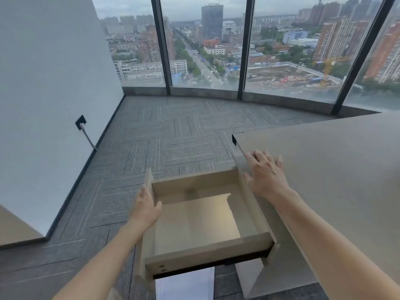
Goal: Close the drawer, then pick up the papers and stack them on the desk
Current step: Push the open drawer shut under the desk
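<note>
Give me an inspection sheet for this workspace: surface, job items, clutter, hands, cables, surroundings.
Surface: desk top bare where visible, pale wood.
Job's things: drawer pulled wide open, looks empty inside; white papers lie on the floor under the drawer, only partly in view.
Clutter: nothing seen.
Hands: left hand grips the drawer front panel; right hand rests flat, fingers spread, on the desk edge, holding nothing.
Cables: one cable runs from a dark wall socket down to the floor.
Surroundings: grey patterned carpet, white wall on the left, tall windows facing a city.
</note>
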The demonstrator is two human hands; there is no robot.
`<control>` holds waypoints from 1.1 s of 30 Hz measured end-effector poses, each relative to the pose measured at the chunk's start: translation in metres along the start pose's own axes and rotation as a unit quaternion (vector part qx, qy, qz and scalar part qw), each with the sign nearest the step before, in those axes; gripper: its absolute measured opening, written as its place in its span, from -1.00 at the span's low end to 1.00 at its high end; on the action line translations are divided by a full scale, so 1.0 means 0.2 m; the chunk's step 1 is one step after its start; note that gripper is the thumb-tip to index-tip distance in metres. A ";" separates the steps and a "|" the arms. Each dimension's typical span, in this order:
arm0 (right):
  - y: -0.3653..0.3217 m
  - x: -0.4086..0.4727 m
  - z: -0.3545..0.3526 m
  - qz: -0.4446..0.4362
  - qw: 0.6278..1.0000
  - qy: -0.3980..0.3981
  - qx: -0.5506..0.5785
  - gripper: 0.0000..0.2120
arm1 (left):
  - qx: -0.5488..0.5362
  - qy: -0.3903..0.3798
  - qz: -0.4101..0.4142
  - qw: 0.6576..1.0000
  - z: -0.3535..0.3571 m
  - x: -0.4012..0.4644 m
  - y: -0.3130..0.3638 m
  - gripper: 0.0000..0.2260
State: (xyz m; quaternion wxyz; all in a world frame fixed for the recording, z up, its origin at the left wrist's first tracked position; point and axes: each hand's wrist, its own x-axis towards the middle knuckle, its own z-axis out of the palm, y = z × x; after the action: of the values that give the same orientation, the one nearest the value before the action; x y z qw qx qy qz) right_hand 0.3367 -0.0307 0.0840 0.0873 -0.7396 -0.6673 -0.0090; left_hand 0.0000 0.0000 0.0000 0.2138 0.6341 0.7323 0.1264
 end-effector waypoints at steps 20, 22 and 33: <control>0.02 0.01 -0.03 0.006 0.998 0.029 0.051 -0.46 | -0.447 -0.071 -0.110 0.885 0.11 -0.01 0.17 -0.63; 0.02 0.01 -0.03 0.005 0.998 0.033 0.056 -0.46 | -0.467 -0.097 -0.104 0.873 0.14 -0.01 0.22 -0.63; 0.02 0.02 -0.03 0.010 0.994 0.046 0.095 -0.48 | -0.527 -0.157 -0.082 0.831 0.31 0.00 0.43 -0.66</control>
State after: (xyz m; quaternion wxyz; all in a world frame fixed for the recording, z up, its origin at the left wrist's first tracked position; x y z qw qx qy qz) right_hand 0.3424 -0.0283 0.0890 0.1879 -0.7333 -0.6531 0.0209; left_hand 0.1044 0.0093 -0.0143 0.6370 0.3740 0.5605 0.3744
